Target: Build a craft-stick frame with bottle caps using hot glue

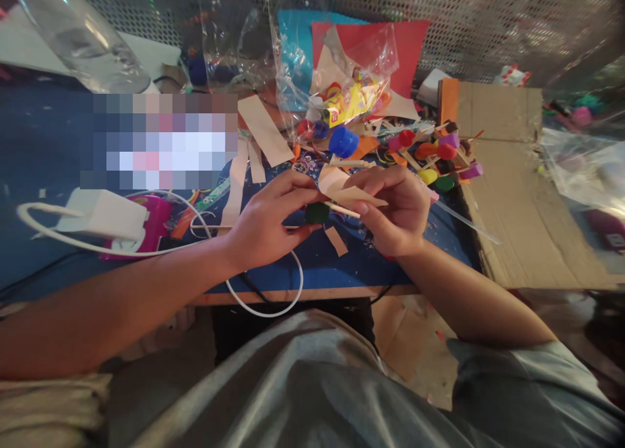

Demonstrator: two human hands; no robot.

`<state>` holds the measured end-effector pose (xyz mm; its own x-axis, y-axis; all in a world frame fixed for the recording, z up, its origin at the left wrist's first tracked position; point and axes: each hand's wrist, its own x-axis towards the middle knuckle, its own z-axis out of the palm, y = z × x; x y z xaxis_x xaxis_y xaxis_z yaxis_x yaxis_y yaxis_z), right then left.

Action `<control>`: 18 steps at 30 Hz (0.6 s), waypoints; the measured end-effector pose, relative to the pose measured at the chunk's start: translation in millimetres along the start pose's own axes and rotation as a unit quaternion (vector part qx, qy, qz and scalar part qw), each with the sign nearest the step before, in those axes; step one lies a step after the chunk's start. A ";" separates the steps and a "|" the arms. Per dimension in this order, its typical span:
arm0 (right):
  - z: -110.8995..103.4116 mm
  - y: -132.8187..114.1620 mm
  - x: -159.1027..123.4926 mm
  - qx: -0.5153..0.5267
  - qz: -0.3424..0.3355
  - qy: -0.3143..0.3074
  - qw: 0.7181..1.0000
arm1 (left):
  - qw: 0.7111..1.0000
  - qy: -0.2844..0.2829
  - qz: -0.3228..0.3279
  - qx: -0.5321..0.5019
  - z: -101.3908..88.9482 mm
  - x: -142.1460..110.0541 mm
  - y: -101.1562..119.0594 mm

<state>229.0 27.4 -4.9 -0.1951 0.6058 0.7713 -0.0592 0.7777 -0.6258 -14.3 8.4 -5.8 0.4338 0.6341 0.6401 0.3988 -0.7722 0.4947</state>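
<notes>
My left hand (271,217) pinches a small dark green cap-like piece (317,213) between thumb and fingers. A thin wooden stick (344,210) runs from that piece toward my right hand (398,207). The thumb and fingers of my right hand are closed on the stick's other end. A folded strip of beige paper (336,182) rises between the two hands, touching the right fingers; how it is held is partly hidden. On the table below lies a small beige paper scrap (336,241).
Behind the hands lie a blue cap (343,142), colourful pieces on sticks (446,150) and cut paper strips (265,132). Cardboard (532,207) covers the right side. At left are a white charger (105,215) with its looping cable and a clear bottle (88,41).
</notes>
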 end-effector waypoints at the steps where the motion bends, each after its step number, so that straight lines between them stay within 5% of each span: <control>1: -1.2 0.5 -0.4 0.007 0.007 -0.007 1.000 | 1.000 0.004 0.005 -0.004 -0.1 0.2 0.1; 11: -3.9 3.9 -3.4 0.065 0.030 -0.041 0.997 | 1.000 0.013 -0.022 0.005 -1.2 0.2 1.2; 18: -3.8 0.0 -2.7 0.029 0.037 -0.044 0.998 | 0.993 0.005 -0.073 -0.093 1.0 -0.6 4.7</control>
<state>233.3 26.4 -6.5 -0.2859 0.6429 0.7106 -0.0970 0.7183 -0.6889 -11.9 4.5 -4.4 0.3737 0.7399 0.5594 0.2995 -0.6670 0.6822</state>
